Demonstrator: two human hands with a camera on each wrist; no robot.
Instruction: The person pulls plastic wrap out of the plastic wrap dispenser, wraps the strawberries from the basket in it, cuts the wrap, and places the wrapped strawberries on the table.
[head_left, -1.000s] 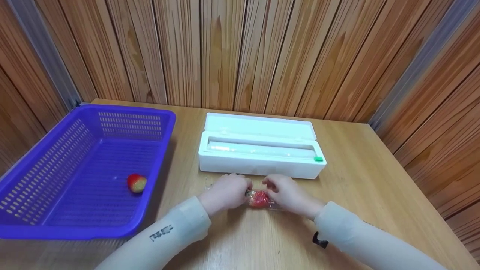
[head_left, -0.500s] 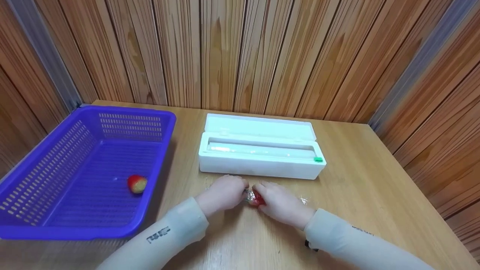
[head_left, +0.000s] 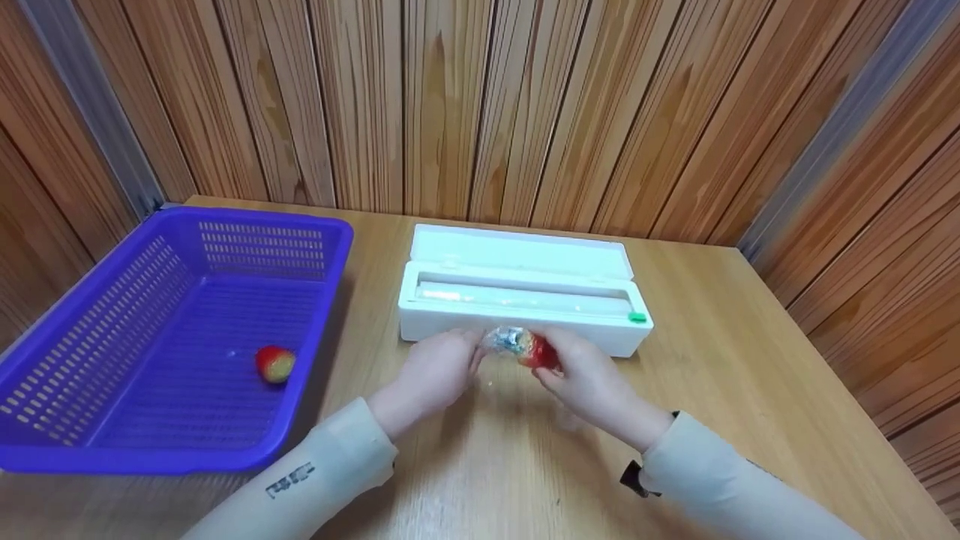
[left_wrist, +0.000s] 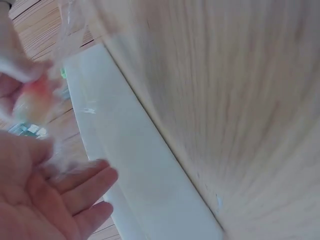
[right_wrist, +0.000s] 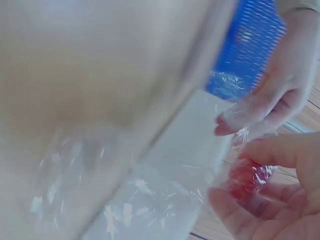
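Note:
A red and yellow strawberry (head_left: 535, 350) with green at one end is wrapped in clear cling film, lifted above the table in front of the white box. My right hand (head_left: 592, 382) grips its red end between thumb and fingers. On the other side, my left hand (head_left: 435, 369) pinches the gathered film (head_left: 493, 340) by the green end. Loose cling film (right_wrist: 142, 200) trails below the right hand in the right wrist view. In the left wrist view the strawberry (left_wrist: 36, 104) is blurred, and several fingers of my left hand (left_wrist: 55, 200) stretch out nearly straight.
The white box (head_left: 517, 330) stands behind the hands, lid (head_left: 521, 250) raised, with a roll of film (head_left: 517, 298) inside and a green slider (head_left: 637, 318) at its right end. A purple basket (head_left: 169, 461) on the left holds another strawberry (head_left: 275, 364).
Both hands have risen from the table toward the box, bringing the wrapped strawberry up. My right hand first closed round the fruit, then moved right, and more twisted film shows between the hands.

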